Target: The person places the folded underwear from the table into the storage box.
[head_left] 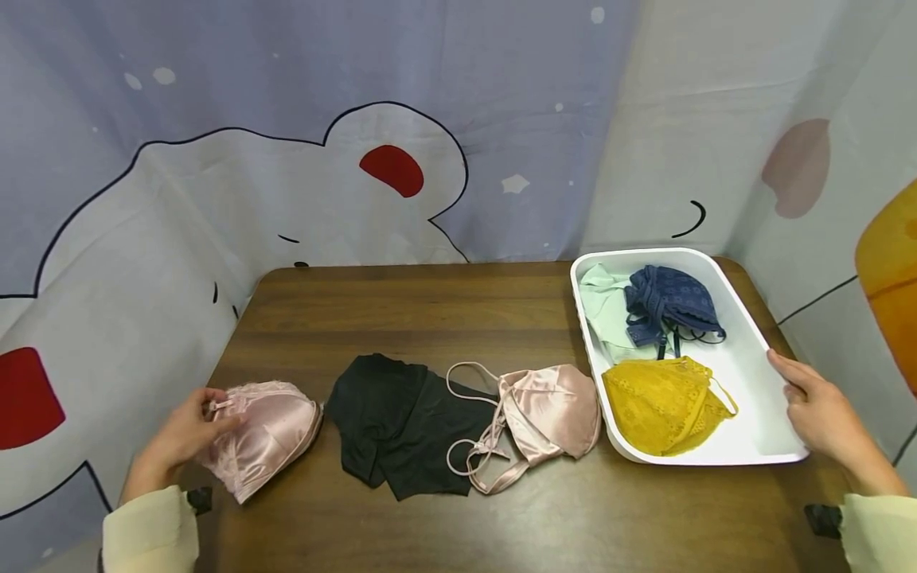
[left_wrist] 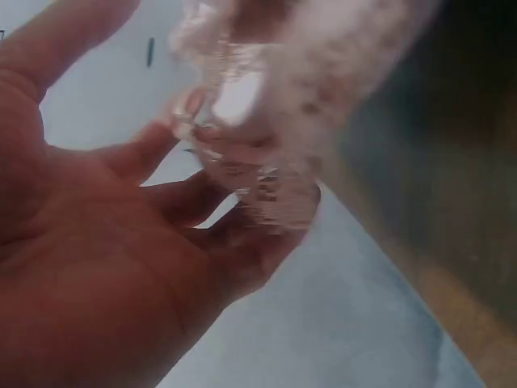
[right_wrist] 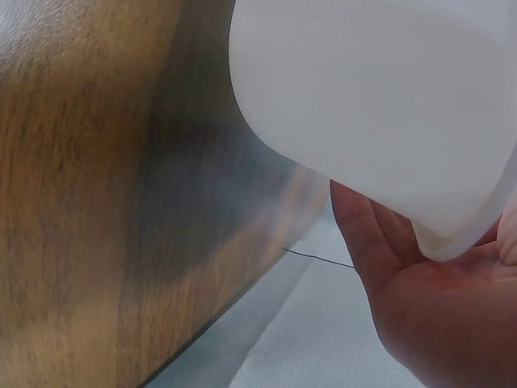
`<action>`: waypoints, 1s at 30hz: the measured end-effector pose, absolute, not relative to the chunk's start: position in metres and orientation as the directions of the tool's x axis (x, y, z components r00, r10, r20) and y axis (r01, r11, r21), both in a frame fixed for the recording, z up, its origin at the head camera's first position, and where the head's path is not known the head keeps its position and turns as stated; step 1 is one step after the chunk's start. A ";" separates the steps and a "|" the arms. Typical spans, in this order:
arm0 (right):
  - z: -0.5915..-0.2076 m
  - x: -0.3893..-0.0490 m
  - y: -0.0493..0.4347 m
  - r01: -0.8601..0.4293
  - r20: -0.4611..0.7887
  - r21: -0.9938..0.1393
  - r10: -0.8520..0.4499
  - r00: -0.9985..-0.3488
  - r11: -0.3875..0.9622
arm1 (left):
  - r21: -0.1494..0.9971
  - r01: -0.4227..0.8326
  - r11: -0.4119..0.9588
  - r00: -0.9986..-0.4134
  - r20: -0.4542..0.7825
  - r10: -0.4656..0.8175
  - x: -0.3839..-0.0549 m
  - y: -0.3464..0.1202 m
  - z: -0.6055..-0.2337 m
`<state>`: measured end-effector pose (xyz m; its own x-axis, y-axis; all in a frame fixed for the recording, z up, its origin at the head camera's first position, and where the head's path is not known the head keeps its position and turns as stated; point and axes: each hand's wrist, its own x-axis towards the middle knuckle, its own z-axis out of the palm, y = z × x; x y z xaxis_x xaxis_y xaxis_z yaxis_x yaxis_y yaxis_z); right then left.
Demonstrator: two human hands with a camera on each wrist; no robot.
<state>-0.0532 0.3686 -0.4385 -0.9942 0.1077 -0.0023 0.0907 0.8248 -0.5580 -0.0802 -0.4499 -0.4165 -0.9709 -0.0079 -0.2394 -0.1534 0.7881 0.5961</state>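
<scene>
At the table's left side, my left hand (head_left: 188, 426) holds the outer edge of a pink satin bra (head_left: 275, 422) with lace trim. In the left wrist view the fingers curl under the blurred lace (left_wrist: 283, 190). My right hand (head_left: 824, 410) grips the right rim of a white tray (head_left: 759, 422), fingers beneath it in the right wrist view. Inside the tray lie a yellow lace bra (head_left: 662, 406), a navy bra (head_left: 673, 302) and a folded pale green garment (head_left: 605, 306).
Between the pink bra and the tray lies a black garment (head_left: 401, 430). A second pink satin bra (head_left: 559, 406), with thin straps, overlaps its right side and lies against the tray. The wooden table (head_left: 430, 310) is bordered by a printed curtain (head_left: 516, 119).
</scene>
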 end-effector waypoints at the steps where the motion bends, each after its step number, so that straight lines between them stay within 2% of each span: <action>1: -0.439 -0.053 0.368 0.094 -0.001 -0.555 0.112 -0.994 0.826 | 0.608 -0.163 0.777 -0.969 -0.246 -0.011 -0.080 -0.450 -0.418; 5: -0.439 -0.054 0.368 0.096 0.004 -0.550 0.118 -0.993 0.830 | 0.653 -0.192 0.732 -0.963 -0.268 -0.014 -0.080 -0.451 -0.424; 9: -0.440 -0.054 0.368 0.086 0.015 -0.551 0.113 -0.993 0.830 | 0.651 -0.200 0.732 -0.957 -0.291 -0.003 -0.080 -0.450 -0.427; 14: -0.441 -0.054 0.368 0.067 0.039 -0.550 0.106 -0.994 0.832 | 0.608 -0.139 0.782 -0.965 -0.261 0.031 -0.082 -0.449 -0.428; 30: -0.439 -0.052 0.369 0.068 0.012 -0.562 0.090 -0.996 0.824 | 0.620 -0.036 0.783 -0.982 -0.167 0.087 -0.084 -0.447 -0.438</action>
